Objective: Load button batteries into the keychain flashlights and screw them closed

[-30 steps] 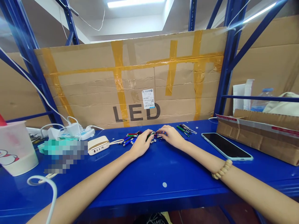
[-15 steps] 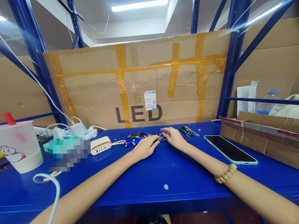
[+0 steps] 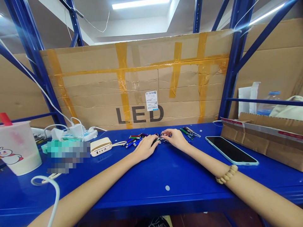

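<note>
A pile of small metal tubes (image 3: 130, 142), blue, red and purple, lies on the blue shelf; clips and rings show among them, like keychain torches. My left hand (image 3: 146, 148) lies over the pile's right part, thumb and forefinger closed on a small dark-green tube (image 3: 157, 139), mostly hidden. Facing it, my right hand (image 3: 175, 138) has its fingers curled and pinched by some shiny small parts; what they hold is too small to make out. Just right of this hand lies a separate group of green, dark and silver tubes (image 3: 189, 132) with clips.
A phone (image 3: 230, 150) and an open cardboard box (image 3: 258, 137) lie on the right. At the left are a cream power bank (image 3: 101, 147), a power strip (image 3: 91, 135) with white cables and a drink cup (image 3: 20, 151). A cardboard sheet (image 3: 99, 91) walls off the back.
The right thumb and fingers have drawn closer together, nearer the left hand's fingertips. The left hand's grip shifts slightly, and more of the dark-green tube shows. The view has shifted a little.
</note>
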`<state>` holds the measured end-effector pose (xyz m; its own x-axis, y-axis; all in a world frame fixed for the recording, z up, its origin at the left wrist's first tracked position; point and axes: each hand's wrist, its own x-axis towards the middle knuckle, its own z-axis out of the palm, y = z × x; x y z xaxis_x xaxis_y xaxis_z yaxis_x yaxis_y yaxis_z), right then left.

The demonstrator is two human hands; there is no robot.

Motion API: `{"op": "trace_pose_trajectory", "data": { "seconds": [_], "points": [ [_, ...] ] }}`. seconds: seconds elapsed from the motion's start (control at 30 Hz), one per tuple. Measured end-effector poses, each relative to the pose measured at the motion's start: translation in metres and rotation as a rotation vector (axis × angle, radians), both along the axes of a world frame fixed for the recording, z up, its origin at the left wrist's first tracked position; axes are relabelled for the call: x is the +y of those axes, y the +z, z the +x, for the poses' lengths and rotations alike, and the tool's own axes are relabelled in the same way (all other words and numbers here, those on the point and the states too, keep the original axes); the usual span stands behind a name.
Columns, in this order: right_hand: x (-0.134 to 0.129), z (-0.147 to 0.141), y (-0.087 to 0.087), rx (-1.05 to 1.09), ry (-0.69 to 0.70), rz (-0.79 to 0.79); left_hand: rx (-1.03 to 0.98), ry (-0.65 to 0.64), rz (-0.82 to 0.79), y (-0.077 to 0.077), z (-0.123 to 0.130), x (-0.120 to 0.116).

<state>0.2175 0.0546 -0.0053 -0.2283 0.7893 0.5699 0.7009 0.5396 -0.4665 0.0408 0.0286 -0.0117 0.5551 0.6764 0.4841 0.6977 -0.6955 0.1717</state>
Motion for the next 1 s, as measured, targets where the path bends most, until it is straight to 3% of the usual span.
{"op": "trace_pose_trajectory", "data": {
  "seconds": [0.27,0.57,1.0],
  "points": [
    [-0.001,0.000,0.000,-0.001,-0.013,0.087,0.058,0.002,0.118,0.001,0.002,-0.003],
    [-0.020,-0.009,0.014,0.013,-0.028,0.048,0.111,0.015,0.194,0.003,0.003,-0.006],
    [-0.020,-0.009,0.007,-0.097,0.046,0.099,0.136,0.004,0.233,0.001,0.003,-0.006]
  ]
}}
